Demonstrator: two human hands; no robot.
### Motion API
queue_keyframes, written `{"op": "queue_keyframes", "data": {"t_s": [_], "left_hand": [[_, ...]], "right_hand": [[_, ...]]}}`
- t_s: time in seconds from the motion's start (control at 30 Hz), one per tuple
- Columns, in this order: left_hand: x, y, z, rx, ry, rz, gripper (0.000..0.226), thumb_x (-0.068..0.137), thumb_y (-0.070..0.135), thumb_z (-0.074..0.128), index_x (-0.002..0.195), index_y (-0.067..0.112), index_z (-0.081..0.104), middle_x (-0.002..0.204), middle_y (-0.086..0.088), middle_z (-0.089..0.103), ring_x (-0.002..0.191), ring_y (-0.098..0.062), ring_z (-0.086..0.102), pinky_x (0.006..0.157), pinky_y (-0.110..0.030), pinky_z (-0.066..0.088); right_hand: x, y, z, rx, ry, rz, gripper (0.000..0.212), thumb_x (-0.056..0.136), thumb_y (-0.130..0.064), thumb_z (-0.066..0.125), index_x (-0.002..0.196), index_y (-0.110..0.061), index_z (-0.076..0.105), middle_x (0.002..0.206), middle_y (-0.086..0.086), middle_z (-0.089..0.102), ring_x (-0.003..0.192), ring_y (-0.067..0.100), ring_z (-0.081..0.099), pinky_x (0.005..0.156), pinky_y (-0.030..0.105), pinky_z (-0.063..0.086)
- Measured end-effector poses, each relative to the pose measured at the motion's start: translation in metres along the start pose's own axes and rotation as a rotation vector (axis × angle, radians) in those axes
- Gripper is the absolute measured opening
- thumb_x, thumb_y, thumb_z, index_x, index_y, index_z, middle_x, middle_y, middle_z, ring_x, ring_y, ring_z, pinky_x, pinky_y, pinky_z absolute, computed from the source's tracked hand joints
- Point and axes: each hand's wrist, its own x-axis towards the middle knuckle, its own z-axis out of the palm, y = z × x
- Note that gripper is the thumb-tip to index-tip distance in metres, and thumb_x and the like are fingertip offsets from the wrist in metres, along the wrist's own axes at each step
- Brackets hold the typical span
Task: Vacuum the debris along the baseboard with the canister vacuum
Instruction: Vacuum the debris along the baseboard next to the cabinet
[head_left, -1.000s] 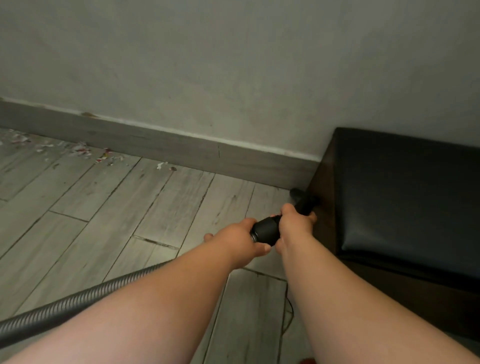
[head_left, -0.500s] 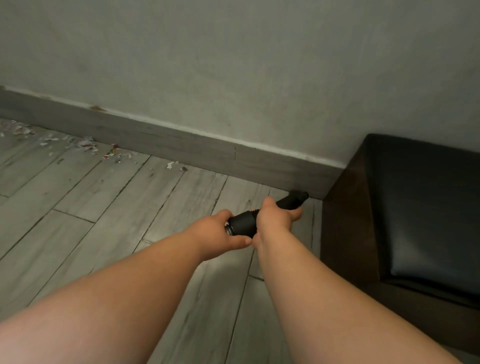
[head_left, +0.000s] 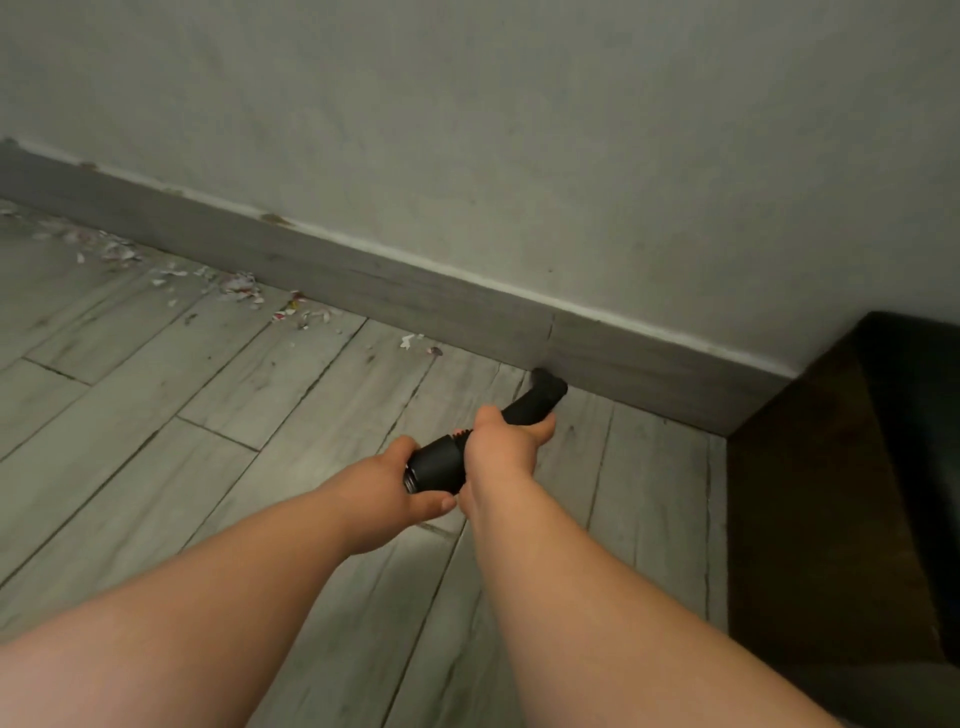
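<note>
A black vacuum nozzle (head_left: 540, 397) points at the grey baseboard (head_left: 363, 288), its tip almost touching the board's foot. My right hand (head_left: 506, 447) grips the nozzle tube near its front. My left hand (head_left: 387, 480) holds the thicker black hose end (head_left: 436, 465) just behind it. Small white and reddish scraps of debris (head_left: 244, 291) lie scattered along the baseboard to the left, with two bits (head_left: 418, 344) closest to the nozzle. The hose and canister are out of sight.
A dark brown seat with a black cushion (head_left: 831, 493) stands against the wall at the right, close to the nozzle. Grey wood-look floor planks (head_left: 208, 415) stretch to the left. The plain grey wall (head_left: 519, 130) rises above the baseboard.
The nozzle and both hands have moved left along the baseboard, away from the dark seat and nearer the debris. The hose seen a second ago is out of view.
</note>
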Motion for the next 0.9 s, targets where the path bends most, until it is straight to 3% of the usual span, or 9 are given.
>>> {"op": "queue_keyframes", "data": {"t_s": [0.13, 0.23, 0.43, 0.57, 0.7, 0.9], "left_hand": [[-0.001, -0.020, -0.009, -0.006, 0.021, -0.033, 0.048, 0.085, 0.049, 0.064, 0.118, 0.022, 0.040, 0.086, 0.001, 0.057, 0.072, -0.012, 0.056, 0.056, -0.023, 0.041], [-0.001, -0.031, -0.015, -0.026, 0.035, -0.055, 0.048, 0.086, 0.048, 0.063, 0.117, 0.021, 0.039, 0.083, 0.002, 0.055, 0.068, -0.010, 0.053, 0.053, -0.022, 0.037], [0.002, -0.031, -0.024, -0.067, 0.030, -0.053, 0.048, 0.088, 0.047, 0.062, 0.121, 0.022, 0.039, 0.084, 0.002, 0.055, 0.069, -0.010, 0.053, 0.054, -0.022, 0.039], [-0.006, -0.009, -0.023, -0.072, 0.018, 0.007, 0.047, 0.088, 0.047, 0.062, 0.123, 0.024, 0.040, 0.085, 0.005, 0.055, 0.072, -0.009, 0.053, 0.055, -0.022, 0.038], [-0.024, 0.023, -0.021, -0.079, 0.007, 0.069, 0.044, 0.087, 0.047, 0.063, 0.120, 0.026, 0.041, 0.089, 0.003, 0.057, 0.076, -0.011, 0.056, 0.058, -0.024, 0.040], [-0.056, 0.076, -0.021, -0.067, -0.003, 0.172, 0.047, 0.084, 0.050, 0.064, 0.121, 0.029, 0.043, 0.094, 0.002, 0.060, 0.080, -0.013, 0.058, 0.062, -0.025, 0.043]], "right_hand": [[0.000, 0.010, 0.026, -0.045, -0.085, -0.001, 0.079, 0.093, -0.018, 0.052, 0.149, -0.049, 0.006, 0.122, 0.008, 0.059, 0.084, 0.027, 0.063, 0.070, 0.040, 0.056], [0.001, 0.015, 0.045, -0.082, -0.138, -0.013, 0.078, 0.092, -0.017, 0.052, 0.149, -0.047, 0.009, 0.115, 0.009, 0.060, 0.083, 0.026, 0.066, 0.074, 0.043, 0.059], [0.002, 0.010, 0.055, -0.090, -0.143, -0.022, 0.077, 0.091, -0.017, 0.053, 0.149, -0.046, 0.011, 0.117, 0.009, 0.060, 0.076, 0.024, 0.063, 0.067, 0.040, 0.057], [-0.004, -0.002, 0.034, -0.024, -0.089, -0.048, 0.075, 0.089, -0.016, 0.054, 0.147, -0.045, 0.016, 0.124, 0.013, 0.059, 0.083, 0.029, 0.064, 0.074, 0.047, 0.059], [-0.019, -0.025, 0.000, -0.032, -0.046, -0.084, 0.072, 0.090, -0.018, 0.054, 0.147, -0.043, 0.018, 0.117, 0.013, 0.061, 0.079, 0.027, 0.063, 0.061, 0.036, 0.055], [-0.055, -0.061, -0.058, 0.034, 0.024, -0.165, 0.072, 0.091, -0.017, 0.056, 0.150, -0.037, 0.019, 0.120, 0.012, 0.058, 0.073, 0.021, 0.056, 0.059, 0.030, 0.045]]}}
